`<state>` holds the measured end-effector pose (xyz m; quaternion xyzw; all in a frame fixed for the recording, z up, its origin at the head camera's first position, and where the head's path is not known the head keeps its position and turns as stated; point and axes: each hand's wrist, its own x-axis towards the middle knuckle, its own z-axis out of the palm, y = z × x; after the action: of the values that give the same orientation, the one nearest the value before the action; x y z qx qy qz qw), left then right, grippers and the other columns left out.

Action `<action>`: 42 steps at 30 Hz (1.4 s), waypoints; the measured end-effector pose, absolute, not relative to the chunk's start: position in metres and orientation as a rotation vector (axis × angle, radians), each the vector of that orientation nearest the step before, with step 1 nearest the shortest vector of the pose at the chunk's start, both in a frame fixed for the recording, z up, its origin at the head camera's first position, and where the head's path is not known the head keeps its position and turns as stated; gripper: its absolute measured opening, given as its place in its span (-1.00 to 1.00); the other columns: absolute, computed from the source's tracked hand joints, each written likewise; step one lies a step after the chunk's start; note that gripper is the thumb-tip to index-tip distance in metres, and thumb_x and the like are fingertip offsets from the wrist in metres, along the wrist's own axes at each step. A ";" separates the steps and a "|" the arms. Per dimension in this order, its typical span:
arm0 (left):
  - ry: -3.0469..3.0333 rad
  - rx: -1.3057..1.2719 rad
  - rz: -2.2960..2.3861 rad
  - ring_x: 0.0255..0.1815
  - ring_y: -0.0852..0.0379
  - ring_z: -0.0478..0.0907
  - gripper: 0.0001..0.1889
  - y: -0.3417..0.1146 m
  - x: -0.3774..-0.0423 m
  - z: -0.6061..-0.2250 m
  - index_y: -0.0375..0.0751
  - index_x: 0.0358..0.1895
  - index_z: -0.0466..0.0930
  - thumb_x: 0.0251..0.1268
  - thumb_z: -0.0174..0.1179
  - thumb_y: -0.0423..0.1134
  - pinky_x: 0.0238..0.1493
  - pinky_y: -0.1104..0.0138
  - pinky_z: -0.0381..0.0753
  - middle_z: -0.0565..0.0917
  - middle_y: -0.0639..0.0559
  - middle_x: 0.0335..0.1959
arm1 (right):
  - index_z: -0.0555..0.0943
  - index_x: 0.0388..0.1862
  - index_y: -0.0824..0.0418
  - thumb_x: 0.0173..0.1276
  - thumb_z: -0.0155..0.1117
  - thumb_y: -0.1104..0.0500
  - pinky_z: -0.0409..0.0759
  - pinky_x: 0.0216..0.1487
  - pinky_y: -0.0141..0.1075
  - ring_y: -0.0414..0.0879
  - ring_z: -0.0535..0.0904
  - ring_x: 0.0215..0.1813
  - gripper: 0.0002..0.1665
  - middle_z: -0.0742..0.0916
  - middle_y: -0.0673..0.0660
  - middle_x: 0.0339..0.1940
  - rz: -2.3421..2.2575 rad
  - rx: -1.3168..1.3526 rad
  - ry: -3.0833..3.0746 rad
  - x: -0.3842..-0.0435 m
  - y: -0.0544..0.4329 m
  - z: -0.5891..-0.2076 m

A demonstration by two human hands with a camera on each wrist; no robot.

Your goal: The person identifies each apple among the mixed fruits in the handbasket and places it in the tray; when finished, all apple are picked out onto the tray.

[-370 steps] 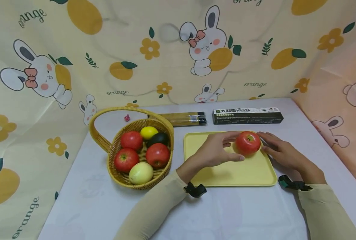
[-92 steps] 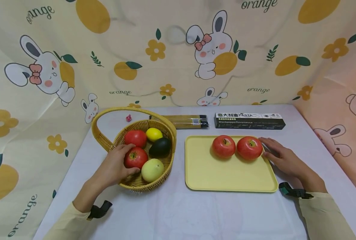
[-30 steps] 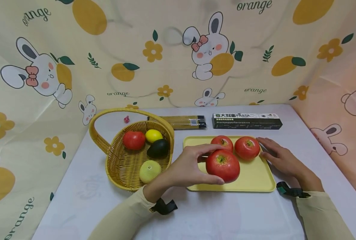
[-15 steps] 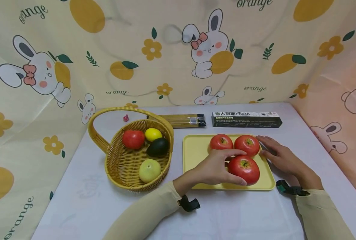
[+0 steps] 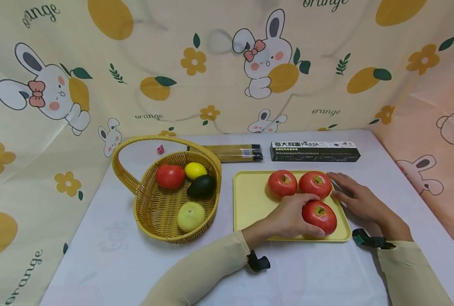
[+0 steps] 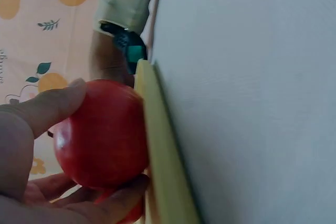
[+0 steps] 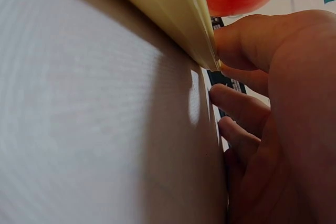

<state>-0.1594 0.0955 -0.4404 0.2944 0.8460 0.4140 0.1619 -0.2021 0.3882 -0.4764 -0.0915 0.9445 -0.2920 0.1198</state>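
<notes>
My left hand [image 5: 288, 217] grips a red apple [image 5: 320, 218] low at the front right of the yellow tray [image 5: 249, 204]. In the left wrist view thumb and fingers wrap opposite sides of that apple [image 6: 102, 135], right at the tray's surface. Two more red apples [image 5: 282, 183] stand side by side along the tray's back. My right hand [image 5: 360, 202] rests by the tray's right edge, fingers loosely extended. In the right wrist view its thumb [image 7: 241, 40] touches the tray's rim [image 7: 197, 19], with the other fingers close to the tabletop.
Left of the tray stands a wicker basket [image 5: 139, 216] with a tall handle, holding a red fruit [image 5: 170, 177], a lemon [image 5: 195, 171], a dark avocado [image 5: 201, 187] and a pale green round fruit [image 5: 191, 216]. Behind lie a spaghetti pack [image 5: 230, 153] and a pasta box [image 5: 314, 151].
My left hand took a red apple from the basket's left side, carried it right over the tray and lowered it to the front right. A second apple joined the back earlier. My right hand stayed put.
</notes>
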 end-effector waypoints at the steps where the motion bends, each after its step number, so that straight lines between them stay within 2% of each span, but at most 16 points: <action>1: 2.432 0.846 1.167 0.28 0.37 0.51 -0.14 0.097 -0.159 -0.442 0.05 0.54 0.49 0.17 0.68 0.03 0.20 0.54 0.61 0.65 0.26 0.31 | 0.11 0.85 -0.07 0.68 0.25 -0.13 0.22 0.37 0.74 0.65 0.07 0.70 -0.08 0.20 0.47 0.78 -0.854 -0.267 2.759 -0.202 0.388 -0.476; 12: 2.618 1.054 0.971 0.42 0.32 0.52 -0.04 0.093 -0.152 -0.438 -0.06 0.60 0.44 0.17 0.65 0.17 0.48 0.53 0.44 0.64 0.20 0.44 | 0.11 0.85 -0.09 0.68 0.26 -0.13 0.21 0.40 0.73 0.61 0.03 0.73 -0.08 0.19 0.43 0.79 -0.869 -0.263 2.745 -0.205 0.384 -0.475; 18: 2.463 1.007 1.208 0.35 0.28 0.63 -0.11 0.064 -0.147 -0.421 -0.08 0.57 0.52 0.19 0.66 0.09 0.27 0.59 0.60 0.69 0.16 0.42 | 0.09 0.86 -0.07 0.69 0.23 -0.17 0.19 0.39 0.75 0.63 0.03 0.72 -0.07 0.18 0.46 0.79 -0.851 -0.260 2.746 -0.204 0.386 -0.477; 20: 2.357 0.964 1.317 0.33 0.30 0.66 -0.15 0.049 -0.144 -0.413 -0.07 0.55 0.55 0.20 0.67 0.02 0.24 0.58 0.64 0.69 0.16 0.43 | 0.09 0.86 -0.06 0.69 0.22 -0.17 0.19 0.38 0.75 0.63 0.02 0.72 -0.07 0.18 0.48 0.79 -0.839 -0.257 2.750 -0.204 0.387 -0.477; 27: 2.039 0.890 1.611 0.33 0.33 0.68 -0.25 -0.013 -0.133 -0.391 -0.15 0.50 0.60 0.22 0.65 -0.26 0.36 0.40 0.68 0.71 0.04 0.42 | 0.08 0.86 -0.03 0.70 0.22 -0.15 0.20 0.39 0.74 0.63 0.00 0.73 -0.07 0.17 0.49 0.78 -0.834 -0.253 2.755 -0.203 0.389 -0.477; 31: 1.997 0.855 1.686 0.43 0.16 0.66 -0.28 -0.055 -0.131 -0.383 -0.23 0.52 0.56 0.28 0.59 -0.34 0.44 0.24 0.68 0.69 -0.05 0.44 | 0.08 0.86 -0.03 0.70 0.22 -0.14 0.19 0.39 0.74 0.62 -0.02 0.74 -0.08 0.16 0.49 0.78 -0.838 -0.251 2.756 -0.203 0.389 -0.479; 36: 2.028 0.776 1.764 0.49 -0.12 0.63 -0.32 -0.111 -0.130 -0.376 -0.30 0.51 0.55 0.34 0.55 -0.37 0.45 0.22 0.66 0.65 -0.16 0.48 | 0.08 0.86 -0.01 0.69 0.22 -0.14 0.21 0.40 0.72 0.63 0.01 0.72 -0.07 0.17 0.50 0.78 -0.825 -0.259 2.761 -0.203 0.388 -0.479; 42: 2.100 0.637 1.843 0.43 -0.14 0.68 -0.37 -0.171 -0.136 -0.373 -0.36 0.49 0.56 0.39 0.51 -0.38 0.38 0.19 0.70 0.65 -0.29 0.45 | 0.10 0.85 0.01 0.70 0.21 -0.14 0.19 0.39 0.74 0.62 -0.01 0.73 -0.08 0.18 0.51 0.77 -0.823 -0.272 2.770 -0.202 0.386 -0.477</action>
<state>-0.1357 -0.1707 -0.3735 0.2202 0.7259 0.6369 0.1376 -0.2022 0.3864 -0.4772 -0.0931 0.9475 -0.2816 0.1193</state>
